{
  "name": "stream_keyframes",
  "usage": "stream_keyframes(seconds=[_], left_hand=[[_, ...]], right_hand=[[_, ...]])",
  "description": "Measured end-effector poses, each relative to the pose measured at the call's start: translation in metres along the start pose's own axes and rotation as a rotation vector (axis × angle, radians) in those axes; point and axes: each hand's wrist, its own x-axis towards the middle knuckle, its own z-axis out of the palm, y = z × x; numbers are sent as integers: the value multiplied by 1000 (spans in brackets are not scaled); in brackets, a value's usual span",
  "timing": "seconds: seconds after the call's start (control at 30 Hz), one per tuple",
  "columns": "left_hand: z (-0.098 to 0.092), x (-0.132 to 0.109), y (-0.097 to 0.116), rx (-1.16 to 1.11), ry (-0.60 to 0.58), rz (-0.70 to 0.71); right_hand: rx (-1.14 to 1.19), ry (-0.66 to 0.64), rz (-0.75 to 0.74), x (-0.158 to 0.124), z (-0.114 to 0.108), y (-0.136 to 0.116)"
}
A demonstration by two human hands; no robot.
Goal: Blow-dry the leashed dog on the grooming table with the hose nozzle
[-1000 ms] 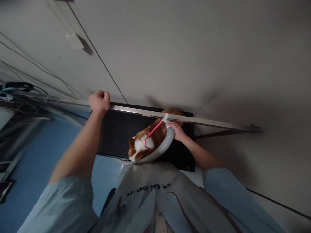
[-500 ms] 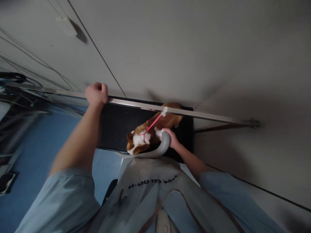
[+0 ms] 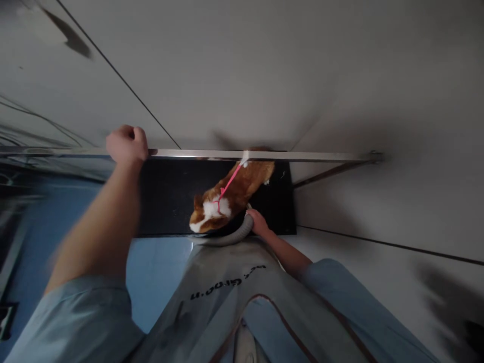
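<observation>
A brown and white dog [image 3: 242, 186] stands on a black table [image 3: 170, 196], its head toward the lower left. A pink leash [image 3: 230, 180] runs from its neck up to a metal bar [image 3: 196, 154] above the table. My left hand [image 3: 127, 143] is closed round that bar, left of the dog. My right hand [image 3: 257, 222] is closed round the end of a grey ribbed hose [image 3: 236, 236], beside the dog's flank. The hose curves away to the left between the dog and my apron [image 3: 223, 267]. Part of the dog's hindquarters is hidden behind the bar.
A pale wall [image 3: 264, 75] rises right behind the table. Cables [image 3: 41, 118] hang at the left. The bar's diagonal brace [image 3: 333, 174] meets it at the right. Blue floor [image 3: 151, 272] shows below the table's front edge.
The view has tilted and shifted, so the bar now looks nearly level. My right hand has drawn the hose end down toward me, away from the dog's back. My left hand still grips the bar.
</observation>
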Motion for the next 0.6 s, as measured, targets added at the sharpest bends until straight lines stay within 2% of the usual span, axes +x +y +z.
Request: stream_keyframes(seconds=[0.1,0.27,0.33,0.4,0.53,0.6], left_hand=[[2,-2,5,51,29,11],[1,-7,15,79,4,-15],[2,-10,18,68,9,-20],[3,-12,20,60,28,-9],[3,-16,24,74,25,0],[3,-18,26,80,19,-8]], right_hand=[[-4,-24,-5,21,-3,27],[-31,90,93,94,-55,91],[-30,149,156,104,-64,109],[-25,199,223,91,-60,117],[5,294,328,24,-31,110],[28,324,335,2,-23,106]])
